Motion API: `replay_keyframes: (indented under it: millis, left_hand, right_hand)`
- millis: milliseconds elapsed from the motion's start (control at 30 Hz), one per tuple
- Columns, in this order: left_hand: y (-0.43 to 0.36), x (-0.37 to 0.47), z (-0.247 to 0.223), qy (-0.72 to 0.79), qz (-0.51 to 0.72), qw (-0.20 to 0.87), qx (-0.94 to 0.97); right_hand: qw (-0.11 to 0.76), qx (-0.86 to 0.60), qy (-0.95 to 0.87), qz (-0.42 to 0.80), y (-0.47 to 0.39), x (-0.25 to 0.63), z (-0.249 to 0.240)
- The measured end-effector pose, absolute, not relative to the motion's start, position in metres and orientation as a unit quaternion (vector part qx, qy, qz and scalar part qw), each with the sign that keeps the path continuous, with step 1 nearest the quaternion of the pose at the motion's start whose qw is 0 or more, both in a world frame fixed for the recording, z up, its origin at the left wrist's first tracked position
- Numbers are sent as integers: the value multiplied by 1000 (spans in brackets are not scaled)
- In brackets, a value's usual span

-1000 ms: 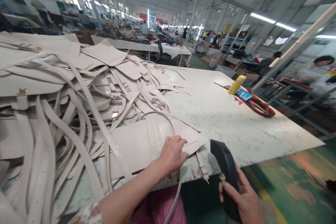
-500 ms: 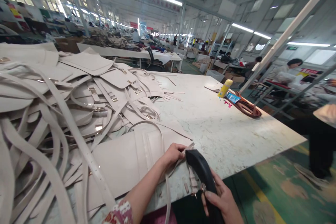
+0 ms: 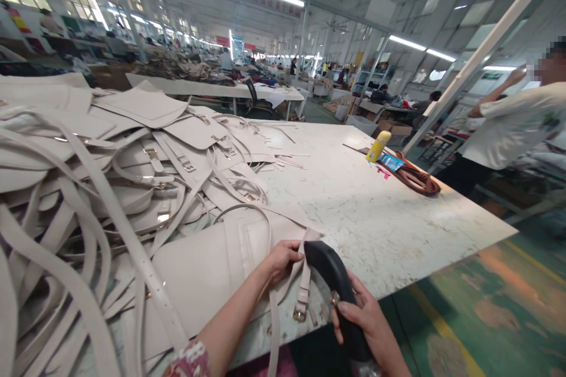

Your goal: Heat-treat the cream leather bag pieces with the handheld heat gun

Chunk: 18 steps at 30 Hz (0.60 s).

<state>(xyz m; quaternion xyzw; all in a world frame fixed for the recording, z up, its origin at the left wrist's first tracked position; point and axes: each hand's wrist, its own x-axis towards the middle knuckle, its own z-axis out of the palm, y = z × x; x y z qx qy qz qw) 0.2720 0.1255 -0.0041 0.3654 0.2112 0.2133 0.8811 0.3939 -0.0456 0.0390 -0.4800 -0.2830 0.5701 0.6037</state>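
My right hand [image 3: 362, 312] is wrapped around a black curved handheld tool [image 3: 329, 271], its tip angled up and left. Pinched in my left hand [image 3: 283, 259] is a beige strap [image 3: 305, 274], right beside the tool's tip. A gold-coloured buckle [image 3: 299, 312] sits at the strap's lower end, near the table's front edge. Under my left forearm lies a large flat beige leather bag panel [image 3: 194, 277]. A thin beige strap [image 3: 274, 336] runs down past my left wrist and over the edge.
Beige straps and panels with buckles [image 3: 132, 188] are heaped on the left of the table [image 3: 398, 230]. Toward the far right lie a yellow bottle [image 3: 378, 147], a blue packet [image 3: 392, 161] and coiled brown straps [image 3: 420, 181]. A person [image 3: 517, 123] stands beyond the table's right corner.
Both hands and the black tool have shifted slightly left. The buckled strap end has swung left, away from the tool, and shows more fully. A person has come into view at the right.
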Motion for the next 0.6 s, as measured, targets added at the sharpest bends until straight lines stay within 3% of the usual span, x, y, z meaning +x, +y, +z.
replay_keyframes:
  millis: [233,600]
  left_hand:
    - [128,253,-11,174,282,910,250]
    - [119,253,-2,149,311,907,240]
  right_hand:
    - [669,-420,-250,560,-26,402,56]
    - [584,-464,-300,594,-13,382,58]
